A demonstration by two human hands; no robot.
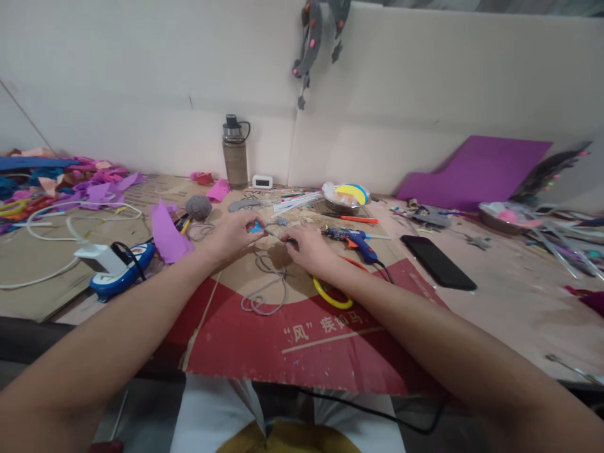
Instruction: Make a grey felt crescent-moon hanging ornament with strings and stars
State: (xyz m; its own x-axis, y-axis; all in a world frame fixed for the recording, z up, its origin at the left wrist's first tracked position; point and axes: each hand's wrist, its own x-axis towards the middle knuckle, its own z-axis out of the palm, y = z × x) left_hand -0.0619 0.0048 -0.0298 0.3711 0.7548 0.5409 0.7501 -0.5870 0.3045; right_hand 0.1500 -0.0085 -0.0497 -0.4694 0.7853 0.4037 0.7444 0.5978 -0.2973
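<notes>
Both hands are brought near to each other above the board [330, 368], and from my distant place I see their fingers bent in a pinch. Between the left hand [236, 236] and the right hand [309, 248] a short part of the grey cord [272, 233] is stretched, grasped at each side; how firmly, I cannot tell. More cord lies in loose loops on the board, on the near side of the hands. Just beyond the fingertips I notice a small grey star [282, 221]; whether it is joined to the cord, I cannot tell. To the right of the right hand lies the glue gun [355, 242], and farther right the phone [438, 262]. Beyond the left hand, toward its left, sits the yarn ball [198, 207].
</notes>
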